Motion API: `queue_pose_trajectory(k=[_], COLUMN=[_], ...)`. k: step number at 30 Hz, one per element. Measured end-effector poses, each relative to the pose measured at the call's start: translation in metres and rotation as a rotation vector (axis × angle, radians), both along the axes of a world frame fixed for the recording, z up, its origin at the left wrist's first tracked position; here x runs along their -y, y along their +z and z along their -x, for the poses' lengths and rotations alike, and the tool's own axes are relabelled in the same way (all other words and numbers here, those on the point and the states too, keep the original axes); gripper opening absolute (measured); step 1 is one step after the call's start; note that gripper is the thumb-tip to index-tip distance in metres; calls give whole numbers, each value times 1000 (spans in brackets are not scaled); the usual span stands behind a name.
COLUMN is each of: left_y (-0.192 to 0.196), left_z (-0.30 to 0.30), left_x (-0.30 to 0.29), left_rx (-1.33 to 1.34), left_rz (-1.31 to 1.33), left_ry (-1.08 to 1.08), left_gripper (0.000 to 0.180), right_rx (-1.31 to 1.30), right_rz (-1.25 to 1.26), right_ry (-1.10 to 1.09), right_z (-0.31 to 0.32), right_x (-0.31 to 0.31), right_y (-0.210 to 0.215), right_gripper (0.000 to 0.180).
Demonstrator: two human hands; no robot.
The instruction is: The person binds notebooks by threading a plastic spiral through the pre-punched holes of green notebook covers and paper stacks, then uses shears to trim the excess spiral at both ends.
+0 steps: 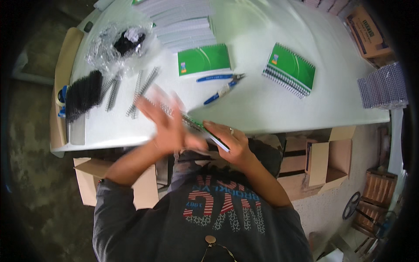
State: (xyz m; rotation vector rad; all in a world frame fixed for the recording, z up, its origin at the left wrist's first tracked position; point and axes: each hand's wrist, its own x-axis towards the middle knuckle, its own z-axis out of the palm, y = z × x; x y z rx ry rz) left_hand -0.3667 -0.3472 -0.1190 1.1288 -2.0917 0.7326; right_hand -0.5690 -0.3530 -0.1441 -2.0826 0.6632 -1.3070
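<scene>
On the white tabletop (270, 109), blue-handled pliers (222, 89) lie at centre; a green spiral notebook (290, 69) sits at two o'clock, loose wire coils (142, 89) at ten.

A small binding workshop, by the look of it; a white table (279, 105) carries stacks of unbound pages (183, 22), loose spiral wires (142, 89), a black bundle of coils (83, 94) and finished green notebooks (290, 70); blue pliers (222, 85) lie among them; cardboard boxes (325, 161) stand open on a rough concrete floor (35, 174); wooden crates (377, 187) sit to the right.
</scene>
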Motion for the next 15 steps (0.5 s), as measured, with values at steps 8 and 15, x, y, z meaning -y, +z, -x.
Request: queue_pose_trajectory(k=[8,15], left_y=[-28,-46], left_z=[18,24], left_x=[-21,-24], left_rx=[62,-159], left_rz=[-65,-412], left_ry=[-500,-399], left_gripper=[95,113], right_rx=[9,-47], right_rz=[-87,-165], right_ry=[9,-3], right_z=[2,-5], right_x=[10,6], right_y=[-2,-7], right_gripper=[52,54])
